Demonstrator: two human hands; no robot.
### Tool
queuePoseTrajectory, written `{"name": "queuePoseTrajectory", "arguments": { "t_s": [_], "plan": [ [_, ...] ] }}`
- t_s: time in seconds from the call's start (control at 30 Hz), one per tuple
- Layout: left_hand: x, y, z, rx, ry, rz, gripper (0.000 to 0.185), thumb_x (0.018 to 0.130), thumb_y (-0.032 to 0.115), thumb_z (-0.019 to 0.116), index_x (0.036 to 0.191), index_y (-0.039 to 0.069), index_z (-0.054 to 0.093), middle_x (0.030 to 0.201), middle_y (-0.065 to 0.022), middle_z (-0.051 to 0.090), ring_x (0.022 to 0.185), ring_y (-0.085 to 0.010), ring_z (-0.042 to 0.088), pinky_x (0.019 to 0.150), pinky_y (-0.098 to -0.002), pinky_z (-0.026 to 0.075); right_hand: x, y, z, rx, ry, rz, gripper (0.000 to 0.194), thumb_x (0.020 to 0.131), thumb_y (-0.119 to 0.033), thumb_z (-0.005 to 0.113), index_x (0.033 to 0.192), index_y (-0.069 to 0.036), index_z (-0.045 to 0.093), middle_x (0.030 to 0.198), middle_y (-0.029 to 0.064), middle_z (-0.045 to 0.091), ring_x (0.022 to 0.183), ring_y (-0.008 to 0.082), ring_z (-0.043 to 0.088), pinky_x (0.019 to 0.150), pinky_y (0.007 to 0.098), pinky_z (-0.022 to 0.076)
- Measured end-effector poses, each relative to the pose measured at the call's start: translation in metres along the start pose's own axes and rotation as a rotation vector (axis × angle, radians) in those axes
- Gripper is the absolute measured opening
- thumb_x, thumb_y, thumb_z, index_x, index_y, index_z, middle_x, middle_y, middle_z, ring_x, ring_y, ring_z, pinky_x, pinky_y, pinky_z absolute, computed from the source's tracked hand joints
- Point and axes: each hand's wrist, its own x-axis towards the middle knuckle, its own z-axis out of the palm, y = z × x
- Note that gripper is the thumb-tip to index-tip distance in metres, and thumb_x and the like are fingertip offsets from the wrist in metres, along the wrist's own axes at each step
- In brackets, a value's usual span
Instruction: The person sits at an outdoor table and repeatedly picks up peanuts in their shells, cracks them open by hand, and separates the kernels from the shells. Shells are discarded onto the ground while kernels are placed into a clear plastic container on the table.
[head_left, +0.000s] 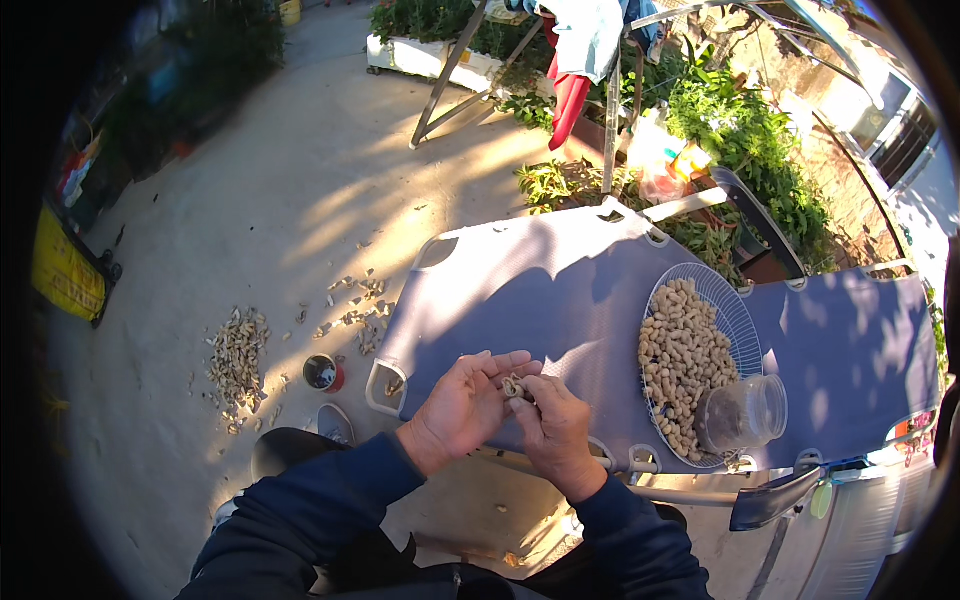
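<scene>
My right hand (555, 429) pinches a cracked peanut shell (513, 388) between thumb and fingers. Palm up, my left hand (466, 406) is slightly cupped beside it, its fingertips reaching behind the shell. No kernel can be made out on that palm. Both hands are over the near edge of a blue-grey fabric folding lounger (517, 315). To their right, a white wire basket (739, 315) rests on the fabric with many unshelled peanuts (684, 352) inside. A clear plastic jar (742, 416) lies tilted on the peanuts, dark contents in its lower end.
Discarded shells (238, 364) form a pile on the concrete at left, with more scattered near the lounger. A small can (324, 373) stands by my shoe (335, 424). Beyond are a metal rack (450, 75) with hanging clothes (574, 60) and green plants (739, 124). A black armrest (772, 501) juts out at right.
</scene>
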Motion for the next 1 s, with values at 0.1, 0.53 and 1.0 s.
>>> {"name": "queuePoseTrajectory", "arguments": {
  "t_s": [0.1, 0.53, 1.0],
  "plan": [
    [0.006, 0.017, -0.009, 0.022, -0.008, 0.100, 0.063, 0.105, 0.042, 0.044, 0.149, -0.002, 0.045, 0.155, -0.0210, 0.047, 0.143, -0.0321, 0.044, 0.123, -0.0476, 0.030, 0.004, 0.002, -0.005, 0.056, 0.075, -0.029, 0.017, 0.088, 0.003, 0.067, 0.104, 0.001, 0.068, 0.084, 0.0134, 0.067, 0.062, 0.0237, 0.064, 0.059, 0.0318, 0.0513],
    [-0.004, 0.004, 0.007, 0.785, 0.122, 0.109, 0.025, 0.104, 0.020, 0.065, 0.117, 0.000, 0.071, 0.100, -0.0077, 0.074, 0.089, -0.0136, 0.069, 0.080, -0.0290, 0.057, 0.004, 0.016, -0.003, 0.009, 0.077, -0.008, 0.012, 0.088, 0.001, 0.066, 0.101, 0.000, 0.066, 0.079, 0.0140, 0.064, 0.063, 0.0267, 0.064, 0.056, 0.0352, 0.0505],
    [-0.011, 0.003, 0.011, 1.463, 0.194, 0.239, 0.015, 0.102, 0.008, 0.062, 0.103, -0.004, 0.072, 0.085, -0.0043, 0.072, 0.075, -0.0068, 0.064, 0.069, -0.0253, 0.057, -0.004, 0.017, 0.001, -0.367, -0.078, -0.137, 0.020, 0.082, -0.010, 0.074, 0.075, -0.008, 0.056, 0.070, 0.0107, 0.056, 0.059, 0.0324, 0.060, 0.052, 0.0421, 0.0472]
  ]
}}
